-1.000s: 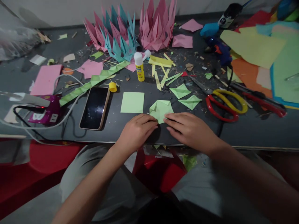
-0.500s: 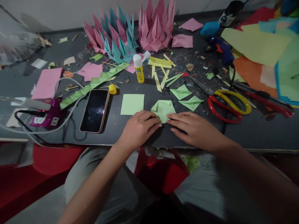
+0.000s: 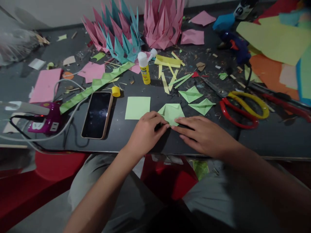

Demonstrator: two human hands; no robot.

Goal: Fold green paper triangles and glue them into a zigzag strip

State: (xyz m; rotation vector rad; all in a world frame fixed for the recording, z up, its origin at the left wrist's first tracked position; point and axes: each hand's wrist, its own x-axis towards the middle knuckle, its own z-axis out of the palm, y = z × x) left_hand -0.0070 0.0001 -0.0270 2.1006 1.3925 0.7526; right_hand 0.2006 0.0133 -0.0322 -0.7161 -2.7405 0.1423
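Note:
A partly folded light green paper (image 3: pixel 172 112) lies on the dark table (image 3: pixel 267 139) near its front edge. My left hand (image 3: pixel 145 131) curls its fingers onto the paper's near left edge, pinching it. My right hand (image 3: pixel 204 134) lies flat with fingers stretched out, fingertips pressing the paper's near corner. A flat green paper square (image 3: pixel 137 107) sits just left of the folded piece. Two small folded green pieces (image 3: pixel 190 94) (image 3: pixel 202 105) lie to the right behind my right hand.
A phone (image 3: pixel 97 115) lies left of the square, with a yellow cap (image 3: pixel 116 91) and glue bottle (image 3: pixel 144 68) behind. Red and yellow scissors (image 3: pixel 243 110) lie right. Pink and teal paper crowns (image 3: pixel 136 29) stand at the back. Coloured sheets (image 3: pixel 277 42) pile far right. A purple device with cables (image 3: pixel 46 121) sits left.
My left hand's fingers have curled tighter onto the paper's edge, and both hands and the folded piece sit slightly further right in view. The view has shifted a little.

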